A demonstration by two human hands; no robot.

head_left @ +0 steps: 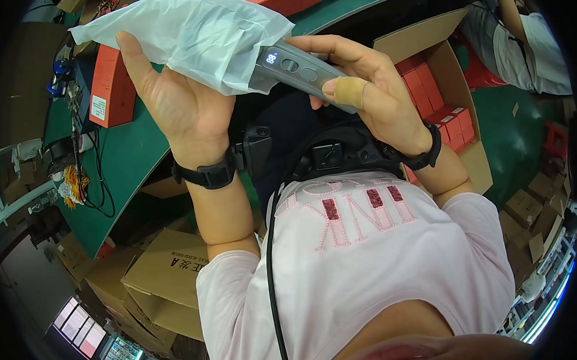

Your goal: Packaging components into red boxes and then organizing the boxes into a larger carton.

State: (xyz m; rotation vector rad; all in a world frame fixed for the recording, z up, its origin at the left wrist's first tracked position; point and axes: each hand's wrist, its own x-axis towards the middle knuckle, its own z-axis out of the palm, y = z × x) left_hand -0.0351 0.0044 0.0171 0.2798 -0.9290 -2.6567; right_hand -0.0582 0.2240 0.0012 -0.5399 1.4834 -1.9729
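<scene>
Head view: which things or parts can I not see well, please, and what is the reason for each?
Device: head view, its far end is inside the white bag.
Left hand: head view, most of its fingers are behind the bag.
Carton: head view, partly behind the right forearm.
Co-worker: head view, cut off by the picture's edge.

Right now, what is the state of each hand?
Left hand: thumb spread, fingers behind white bag; grip cannot be told.
Right hand: closed, holding the grey device.
</scene>
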